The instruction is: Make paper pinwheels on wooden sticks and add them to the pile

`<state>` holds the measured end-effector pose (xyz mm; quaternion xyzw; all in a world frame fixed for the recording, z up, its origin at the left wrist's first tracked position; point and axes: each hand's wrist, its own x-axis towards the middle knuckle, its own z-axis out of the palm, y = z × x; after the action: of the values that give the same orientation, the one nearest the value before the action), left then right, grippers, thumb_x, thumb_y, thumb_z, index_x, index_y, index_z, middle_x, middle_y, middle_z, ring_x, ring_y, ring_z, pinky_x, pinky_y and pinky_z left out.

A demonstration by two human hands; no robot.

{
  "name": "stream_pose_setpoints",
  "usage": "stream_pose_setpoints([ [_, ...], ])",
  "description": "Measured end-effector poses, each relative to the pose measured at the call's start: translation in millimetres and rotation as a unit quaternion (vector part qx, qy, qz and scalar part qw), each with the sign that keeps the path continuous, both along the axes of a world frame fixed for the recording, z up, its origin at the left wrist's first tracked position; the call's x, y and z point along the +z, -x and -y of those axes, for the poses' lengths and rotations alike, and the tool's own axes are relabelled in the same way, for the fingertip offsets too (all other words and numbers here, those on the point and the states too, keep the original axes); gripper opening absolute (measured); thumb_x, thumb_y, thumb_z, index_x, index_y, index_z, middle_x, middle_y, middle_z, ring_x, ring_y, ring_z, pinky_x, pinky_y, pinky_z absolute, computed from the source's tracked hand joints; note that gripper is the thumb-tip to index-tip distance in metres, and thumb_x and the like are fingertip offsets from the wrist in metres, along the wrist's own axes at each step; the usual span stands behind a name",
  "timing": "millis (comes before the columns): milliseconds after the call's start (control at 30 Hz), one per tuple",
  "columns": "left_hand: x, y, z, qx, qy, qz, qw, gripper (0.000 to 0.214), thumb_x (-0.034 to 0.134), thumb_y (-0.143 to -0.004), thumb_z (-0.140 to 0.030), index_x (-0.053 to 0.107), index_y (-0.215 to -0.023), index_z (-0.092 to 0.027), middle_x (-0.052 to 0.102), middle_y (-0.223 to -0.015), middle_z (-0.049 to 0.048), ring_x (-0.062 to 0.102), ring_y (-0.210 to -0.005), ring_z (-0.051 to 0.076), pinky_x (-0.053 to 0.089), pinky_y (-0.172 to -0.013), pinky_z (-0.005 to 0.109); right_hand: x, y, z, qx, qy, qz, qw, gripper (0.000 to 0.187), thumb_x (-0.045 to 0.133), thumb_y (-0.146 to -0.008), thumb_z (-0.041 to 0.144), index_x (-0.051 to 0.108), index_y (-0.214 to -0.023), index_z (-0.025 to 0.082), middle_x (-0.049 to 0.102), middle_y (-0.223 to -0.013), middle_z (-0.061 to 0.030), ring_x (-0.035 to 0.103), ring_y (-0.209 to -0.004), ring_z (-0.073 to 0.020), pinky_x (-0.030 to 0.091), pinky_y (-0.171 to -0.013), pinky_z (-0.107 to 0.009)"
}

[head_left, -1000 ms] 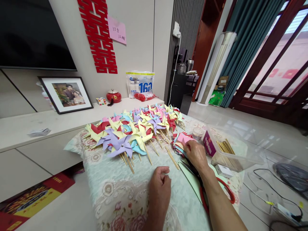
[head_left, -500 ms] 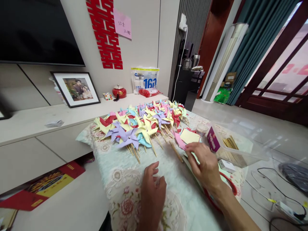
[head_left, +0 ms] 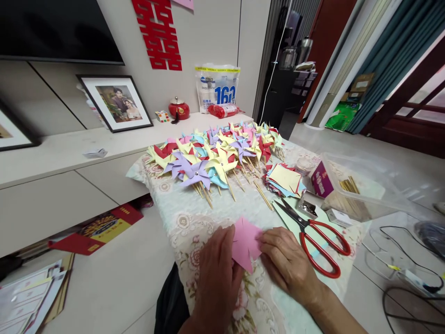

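Observation:
A pink paper square with slits cut in from its corners is held between my two hands, low over the near part of the table. My left hand grips its left edge. The fingertips of my right hand pinch its right edge. Right of my right hand lie scissors with red handles, blades apart, on pale green paper. Beyond them is a stack of coloured paper squares, a cream one on top. Finished paper pinwheels on wooden sticks are heaped across the back of the table.
A clear plastic box holding wooden sticks stands at the right, with a small box of metal fasteners and a white box near it. Loose sticks lie mid-table. Cables run over the floor at right.
My right hand has brought the pink square from the paper stack toward me, and my left hand has closed on its other side. The scissors now show fully; the view has tilted down.

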<state>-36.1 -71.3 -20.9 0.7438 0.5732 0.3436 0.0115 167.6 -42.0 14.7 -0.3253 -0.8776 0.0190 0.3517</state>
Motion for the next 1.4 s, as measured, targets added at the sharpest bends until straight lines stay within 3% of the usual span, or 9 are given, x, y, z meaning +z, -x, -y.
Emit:
stream_pose_setpoints([
  [200, 0.6, 4.5, -6.0, -0.065, -0.003, -0.018, 0.998, 0.082, 0.050, -0.079, 0.002, 0.025, -0.154, -0.018, 0.071, -0.118, 0.0108, 0.055, -0.125, 0.029, 0.039, -0.106, 0.047, -2.8, 0.9, -1.3, 0.027, 0.030, -0.013, 0.999, 0.026, 0.055, -0.089, 0.002, 0.061, -0.111, 0.015, 0.070, -0.108, -0.0124, 0.063, -0.103, -0.0259, 0.046, -0.096, -0.050],
  [300, 0.0, 4.8, -7.4, -0.057, 0.041, 0.025, 0.997, 0.084, 0.052, -0.078, 0.002, 0.025, -0.155, -0.019, 0.074, -0.106, 0.0072, 0.060, -0.112, 0.027, 0.044, -0.099, 0.045, -4.2, 0.4, -2.7, 0.026, 0.059, -0.006, 0.998, 0.032, 0.058, -0.090, 0.008, 0.057, -0.122, 0.014, 0.068, -0.112, -0.0135, 0.061, -0.108, -0.0282, 0.043, -0.098, -0.051],
  [400, 1.3, 4.6, -8.7, -0.046, 0.087, 0.071, 0.993, 0.078, 0.052, -0.081, 0.000, 0.029, -0.152, -0.021, 0.074, -0.099, 0.0040, 0.062, -0.101, 0.025, 0.047, -0.095, 0.044, -6.1, 0.2, -5.0, 0.019, 0.088, 0.016, 0.996, 0.050, 0.062, -0.090, 0.015, 0.048, -0.138, 0.013, 0.066, -0.116, -0.0146, 0.057, -0.114, -0.0311, 0.040, -0.099, -0.053],
  [567, 5.1, 3.8, -12.9, -0.024, 0.103, 0.122, 0.987, 0.063, 0.053, -0.084, -0.004, 0.041, -0.144, -0.017, 0.072, -0.096, 0.0044, 0.062, -0.094, 0.023, 0.050, -0.091, 0.044, -11.6, 3.5, -12.8, 0.021, 0.165, -0.032, 0.986, 0.062, 0.060, -0.092, 0.014, 0.036, -0.149, 0.022, 0.068, -0.114, -0.0082, 0.057, -0.111, -0.0273, 0.039, -0.096, -0.048],
  [700, 7.1, 2.3, -15.6, -0.006, 0.094, 0.129, 0.987, 0.052, 0.057, -0.086, -0.013, 0.049, -0.137, -0.013, 0.071, -0.094, 0.0060, 0.063, -0.091, 0.024, 0.052, -0.087, 0.044, -17.8, 8.4, -21.1, -0.011, 0.224, -0.080, 0.971, 0.057, 0.060, -0.096, 0.020, 0.039, -0.148, 0.027, 0.067, -0.101, -0.0041, 0.060, -0.095, -0.0226, 0.042, -0.090, -0.042],
  [800, 8.0, 1.0, -17.5, 0.017, 0.086, 0.143, 0.986, 0.045, 0.058, -0.089, -0.019, 0.053, -0.134, -0.012, 0.069, -0.093, 0.0076, 0.064, -0.090, 0.024, 0.054, -0.084, 0.044, -19.2, 11.2, -24.8, -0.056, 0.251, -0.074, 0.964, 0.051, 0.061, -0.096, 0.025, 0.044, -0.144, 0.026, 0.064, -0.091, -0.0028, 0.059, -0.087, -0.0221, 0.042, -0.085, -0.041],
  [1033, 10.0, -2.4, -21.7, 0.060, 0.068, 0.136, 0.987, 0.033, 0.054, -0.093, -0.024, 0.062, -0.124, -0.014, 0.069, -0.094, 0.0097, 0.066, -0.088, 0.025, 0.057, -0.075, 0.040, -14.0, 16.7, -29.5, -0.096, 0.306, -0.095, 0.942, 0.044, 0.058, -0.096, 0.033, 0.053, -0.138, 0.021, 0.066, -0.097, -0.0056, 0.060, -0.092, -0.0242, 0.043, -0.083, -0.040],
  [1233, 12.1, -7.9, -26.4, 0.082, -0.010, 0.085, 0.993, 0.025, 0.055, -0.089, -0.015, 0.066, -0.111, -0.013, 0.072, -0.089, 0.0095, 0.064, -0.081, 0.027, 0.055, -0.073, 0.042, -20.7, 23.2, -34.6, -0.138, 0.282, -0.094, 0.945, 0.043, 0.059, -0.093, 0.030, 0.056, -0.134, 0.017, 0.066, -0.090, -0.0054, 0.059, -0.088, -0.0246, 0.044, -0.081, -0.041],
  [1400, 13.3, -10.3, -26.3, 0.104, -0.016, 0.051, 0.993, 0.022, 0.057, -0.087, -0.014, 0.066, -0.107, -0.013, 0.073, -0.090, 0.0099, 0.060, -0.081, 0.029, 0.051, -0.073, 0.044, -22.7, 25.5, -34.7, -0.148, 0.261, -0.073, 0.951, 0.043, 0.060, -0.091, 0.025, 0.057, -0.132, 0.018, 0.067, -0.090, -0.0058, 0.059, -0.090, -0.0257, 0.045, -0.080, -0.041],
])
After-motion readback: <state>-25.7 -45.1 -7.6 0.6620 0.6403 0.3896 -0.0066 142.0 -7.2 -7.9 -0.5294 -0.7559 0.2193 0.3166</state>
